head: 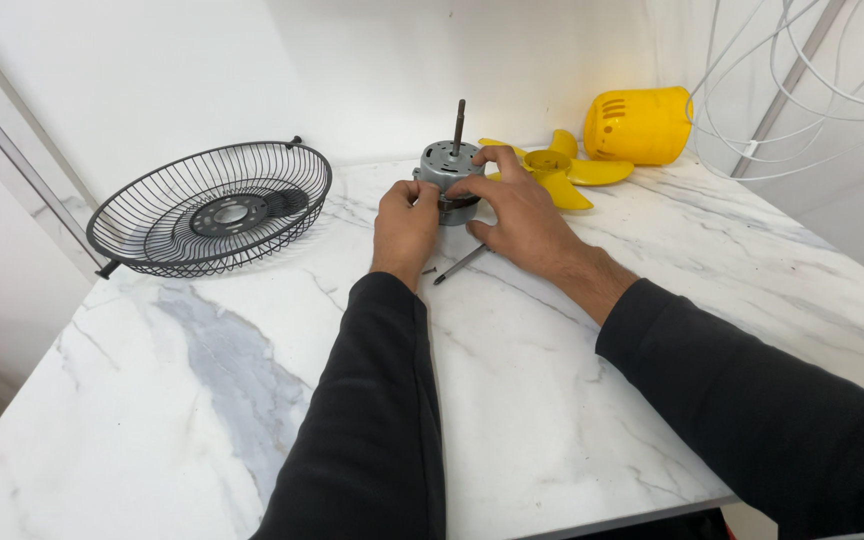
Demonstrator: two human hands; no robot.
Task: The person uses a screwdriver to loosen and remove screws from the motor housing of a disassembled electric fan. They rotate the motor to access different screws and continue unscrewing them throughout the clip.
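The white marble-patterned desk (572, 400) is carrying everything in view. At its far left a black wire fan guard (214, 207) is lying dished side up, its rim just over the desk edge. At the far right a yellow motor housing (640, 125) is lying on its side against the wall, with white cables (802, 70) hanging above it. Just left of the housing, a yellow fan blade (562, 170) is lying flat.

Near the far middle of the desk, the grey fan motor (449, 170) is standing with its dark shaft (459, 122) pointing up. Both hands are closed around it. The left hand (404, 226) is pressing against the motor's near left side, fingers curled in together on the casing. The right hand (522, 215) is reaching over from the right, its fingers (487, 160) spread across the top and front of the casing, thumb low near the base. Both forearms, in black sleeves, are extending straight forward from the near edge, wrists low over the desk.

A slim screwdriver (460, 265) is lying on the desk just below the right hand, and a small dark screw (426, 269) is lying beside its tip.

Judgement: the hands appear to be working the motor body. To do this well, the base should be kept flat on the desk, the grip even on both sides, the shaft kept upright, and the loose screw kept clear of the sleeves.
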